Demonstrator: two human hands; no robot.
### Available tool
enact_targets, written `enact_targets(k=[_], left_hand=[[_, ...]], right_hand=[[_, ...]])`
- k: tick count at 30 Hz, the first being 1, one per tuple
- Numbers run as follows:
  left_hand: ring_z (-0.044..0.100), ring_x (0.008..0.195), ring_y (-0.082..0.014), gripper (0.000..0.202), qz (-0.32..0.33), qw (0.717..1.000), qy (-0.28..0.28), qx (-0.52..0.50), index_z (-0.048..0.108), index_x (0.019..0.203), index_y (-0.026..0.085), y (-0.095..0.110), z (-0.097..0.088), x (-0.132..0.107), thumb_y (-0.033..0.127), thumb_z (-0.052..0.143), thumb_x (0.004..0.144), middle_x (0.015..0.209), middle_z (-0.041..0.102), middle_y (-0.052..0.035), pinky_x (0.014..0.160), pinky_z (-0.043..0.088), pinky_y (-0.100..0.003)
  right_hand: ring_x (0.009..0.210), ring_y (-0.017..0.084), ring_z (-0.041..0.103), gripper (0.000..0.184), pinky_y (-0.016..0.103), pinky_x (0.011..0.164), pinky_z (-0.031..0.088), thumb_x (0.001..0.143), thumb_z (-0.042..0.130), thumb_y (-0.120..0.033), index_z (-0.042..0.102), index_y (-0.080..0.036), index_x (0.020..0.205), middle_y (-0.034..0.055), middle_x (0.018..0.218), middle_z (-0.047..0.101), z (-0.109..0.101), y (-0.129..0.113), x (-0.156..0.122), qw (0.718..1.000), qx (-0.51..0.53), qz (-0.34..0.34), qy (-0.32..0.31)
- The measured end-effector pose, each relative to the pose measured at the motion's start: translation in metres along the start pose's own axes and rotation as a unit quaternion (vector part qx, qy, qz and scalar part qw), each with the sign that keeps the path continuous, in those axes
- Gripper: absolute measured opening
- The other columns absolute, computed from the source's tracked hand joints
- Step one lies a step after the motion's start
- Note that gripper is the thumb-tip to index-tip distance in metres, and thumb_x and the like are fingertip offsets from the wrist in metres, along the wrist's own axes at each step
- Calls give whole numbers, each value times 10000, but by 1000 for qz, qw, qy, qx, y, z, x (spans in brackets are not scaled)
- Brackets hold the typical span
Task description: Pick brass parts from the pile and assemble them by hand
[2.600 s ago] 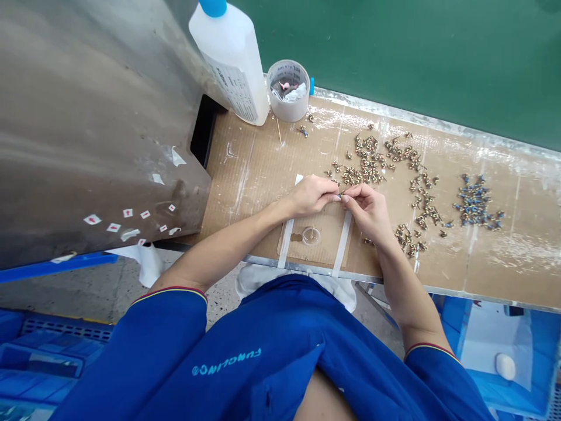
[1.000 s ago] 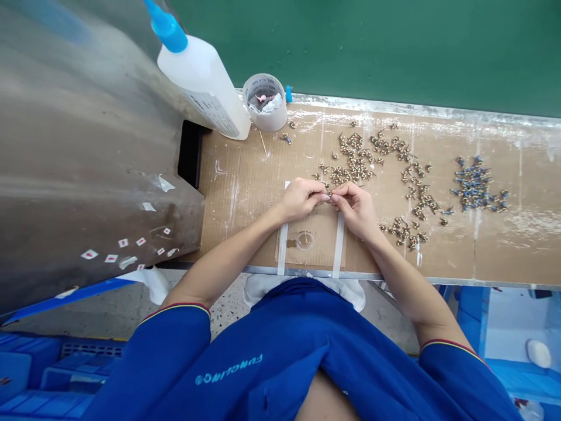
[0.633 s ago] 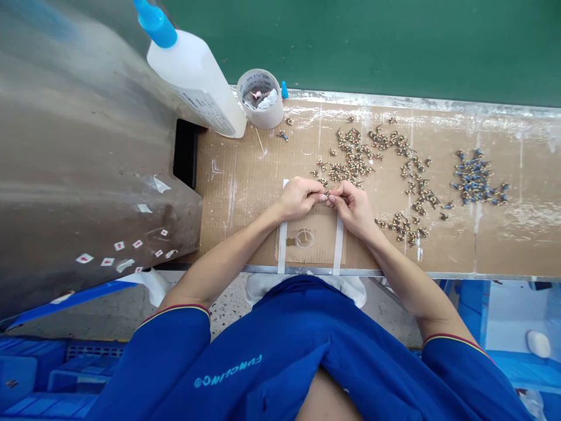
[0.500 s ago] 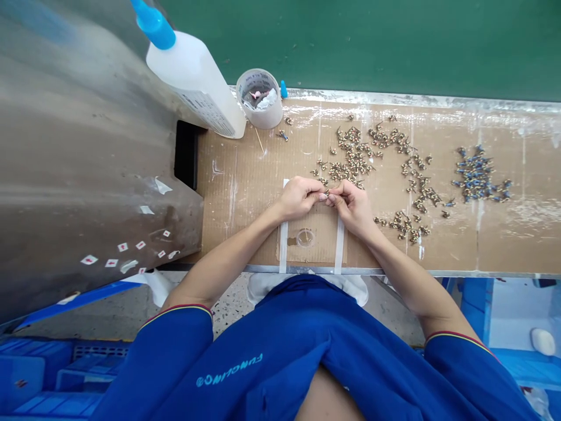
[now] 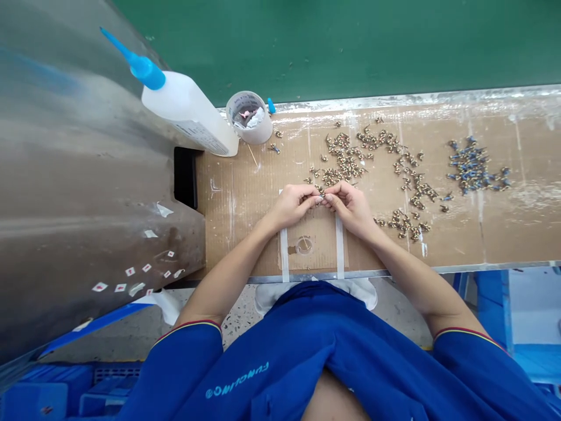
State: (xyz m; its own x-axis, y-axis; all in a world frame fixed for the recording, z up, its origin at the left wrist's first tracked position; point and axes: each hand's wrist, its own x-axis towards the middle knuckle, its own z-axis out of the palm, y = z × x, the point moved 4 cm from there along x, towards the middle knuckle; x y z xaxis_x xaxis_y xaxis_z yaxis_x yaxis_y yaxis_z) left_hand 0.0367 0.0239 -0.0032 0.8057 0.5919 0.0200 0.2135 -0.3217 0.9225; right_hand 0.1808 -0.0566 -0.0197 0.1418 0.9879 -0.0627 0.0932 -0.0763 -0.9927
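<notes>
A cardboard-covered bench top point(image 5: 526, 222) carries scattered brass fittings point(image 5: 346, 161), blue-tipped fittings point(image 5: 471, 172), a tape roll point(image 5: 249, 117) and a clear disc point(image 5: 304, 245).

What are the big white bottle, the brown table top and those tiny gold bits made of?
The squeeze bottle looks like milky, slightly see-through plastic with a soft shine. The work surface looks like corrugated cardboard: faint ribs show through its matte brown top. The tiny parts look like brass-coloured metal because they glint, but they're too small to be sure.
</notes>
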Motion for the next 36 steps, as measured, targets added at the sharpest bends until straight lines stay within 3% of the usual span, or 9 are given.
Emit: enact_targets(k=[10, 26, 36], left_hand=[[523, 652, -114, 266, -5, 1000, 2, 5, 696, 812, 143, -3, 1, 0, 360, 602, 934, 693, 643, -9, 642, 390, -232], [586, 672, -134, 294, 28, 999, -1, 23, 640, 710, 151, -3, 3, 2, 289, 556, 956, 696, 659, -28, 698, 445, -246], [576, 646, -147, 301, 65, 993, -10, 98, 629, 681, 166, -7, 7, -1, 276, 538, 946, 656, 630, -26, 672, 410, -263]], right_hand=[[657, 150, 605, 461, 307, 613, 537, 881, 711, -693, 631, -239, 899, 2, 739, 644, -3, 2, 1, 999, 21, 13, 21], [681, 147, 643, 509, 289, 622, 546, 891, 676, -738, 621, -232, 896, 21, 763, 693, -1, 1, 1, 1000, 15, 5, -5], [653, 163, 647, 371, 318, 639, 534, 951, 673, -591, 578, -245, 857, 6, 720, 683, -1, -1, 0, 999, -23, -11, -41]])
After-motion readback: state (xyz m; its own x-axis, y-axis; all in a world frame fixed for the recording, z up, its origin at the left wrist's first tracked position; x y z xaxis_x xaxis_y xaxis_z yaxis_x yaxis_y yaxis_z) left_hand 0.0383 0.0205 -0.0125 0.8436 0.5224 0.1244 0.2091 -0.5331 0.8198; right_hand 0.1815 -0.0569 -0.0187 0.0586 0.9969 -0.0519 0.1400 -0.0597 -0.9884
